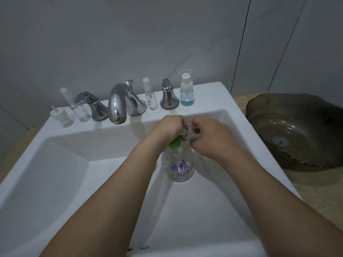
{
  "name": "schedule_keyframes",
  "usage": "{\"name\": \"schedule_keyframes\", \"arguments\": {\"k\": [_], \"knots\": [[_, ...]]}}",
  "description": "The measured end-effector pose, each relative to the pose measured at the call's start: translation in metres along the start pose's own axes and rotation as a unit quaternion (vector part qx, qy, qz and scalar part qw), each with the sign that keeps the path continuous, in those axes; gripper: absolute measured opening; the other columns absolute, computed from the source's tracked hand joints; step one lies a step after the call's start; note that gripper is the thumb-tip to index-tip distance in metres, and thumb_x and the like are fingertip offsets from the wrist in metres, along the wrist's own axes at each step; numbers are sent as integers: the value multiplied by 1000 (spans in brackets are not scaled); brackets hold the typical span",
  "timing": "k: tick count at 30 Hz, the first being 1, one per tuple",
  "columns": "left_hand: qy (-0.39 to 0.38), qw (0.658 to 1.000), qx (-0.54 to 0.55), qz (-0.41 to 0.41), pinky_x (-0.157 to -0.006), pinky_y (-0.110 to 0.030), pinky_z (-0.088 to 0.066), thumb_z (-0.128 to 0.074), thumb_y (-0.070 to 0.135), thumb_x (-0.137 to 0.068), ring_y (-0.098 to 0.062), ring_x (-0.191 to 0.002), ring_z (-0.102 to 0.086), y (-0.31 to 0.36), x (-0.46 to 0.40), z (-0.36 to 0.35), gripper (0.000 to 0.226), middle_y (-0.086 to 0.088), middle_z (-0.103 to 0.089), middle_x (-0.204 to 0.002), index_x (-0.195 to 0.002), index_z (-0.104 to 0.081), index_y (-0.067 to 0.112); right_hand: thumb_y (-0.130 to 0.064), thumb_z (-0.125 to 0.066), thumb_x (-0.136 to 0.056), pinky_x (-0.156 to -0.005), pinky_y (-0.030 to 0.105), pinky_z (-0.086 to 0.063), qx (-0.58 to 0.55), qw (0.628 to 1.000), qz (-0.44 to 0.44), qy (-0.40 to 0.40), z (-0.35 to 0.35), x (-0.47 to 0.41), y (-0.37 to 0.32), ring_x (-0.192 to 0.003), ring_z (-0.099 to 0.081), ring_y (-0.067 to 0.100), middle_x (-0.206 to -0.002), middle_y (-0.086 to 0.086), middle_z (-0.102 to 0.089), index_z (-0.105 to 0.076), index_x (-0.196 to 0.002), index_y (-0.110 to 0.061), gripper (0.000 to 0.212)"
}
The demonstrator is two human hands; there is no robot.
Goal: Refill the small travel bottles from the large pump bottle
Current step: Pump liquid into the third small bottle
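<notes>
The large clear pump bottle (179, 168) with purple handwriting and a green collar hangs over the white sink basin (74, 164). My left hand (168, 127) grips its pump top, which is mostly hidden under the fingers. My right hand (209, 135) holds a small clear travel bottle (193, 132) against the pump's nozzle. On the sink's back ledge stand a slim clear spray bottle (151, 94), a blue-liquid spray bottle (186, 89), another clear bottle (80, 106) and a loose white pump cap (61, 115).
A chrome faucet (118, 102) with two handles (92, 106) (168, 94) stands on the back ledge. A dark glass bowl basin (297, 128) sits on the beige counter to the right. Grey wall tiles rise behind.
</notes>
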State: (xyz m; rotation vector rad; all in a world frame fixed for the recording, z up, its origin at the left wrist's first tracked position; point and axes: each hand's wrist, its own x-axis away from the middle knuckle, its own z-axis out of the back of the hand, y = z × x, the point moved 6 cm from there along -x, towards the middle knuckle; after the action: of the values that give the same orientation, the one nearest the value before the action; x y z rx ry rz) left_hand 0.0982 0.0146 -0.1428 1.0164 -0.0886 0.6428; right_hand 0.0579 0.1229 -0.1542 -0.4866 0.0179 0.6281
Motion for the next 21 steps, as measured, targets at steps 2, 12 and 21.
{"name": "schedule_keyframes", "arguments": {"k": [2,12,21], "knots": [[-4,1000,1,0,-52,-30,-35,-41,5,-95,-24,-57,-43,0,-1,-1,32,-9,-45,-67,-64,-44,14,-20,-61,-70,-75,34,-43,-4,1000,-4,-4,0,0,0,-96,-57,26,-88,-5,-59,-46,-80,-25,19],[-55,997,48,7,-53,-27,-25,-35,46,-100,-13,-66,-51,9,-1,7,36,2,-60,-86,-88,-56,19,-19,-62,-72,-69,29,-42,-44,999,6,32,9,1,-4,-88,-56,22,-77,-12,-46,-45,-81,-30,22],[-107,992,28,51,-101,-59,-34,-36,59,-91,-34,-110,-60,0,-1,9,48,-5,-70,-103,-87,-66,22,-20,-63,-71,-64,26,-36,-53,998,-4,24,3,-1,1,-86,-56,21,-82,-8,-54,-53,-85,-23,18]]}}
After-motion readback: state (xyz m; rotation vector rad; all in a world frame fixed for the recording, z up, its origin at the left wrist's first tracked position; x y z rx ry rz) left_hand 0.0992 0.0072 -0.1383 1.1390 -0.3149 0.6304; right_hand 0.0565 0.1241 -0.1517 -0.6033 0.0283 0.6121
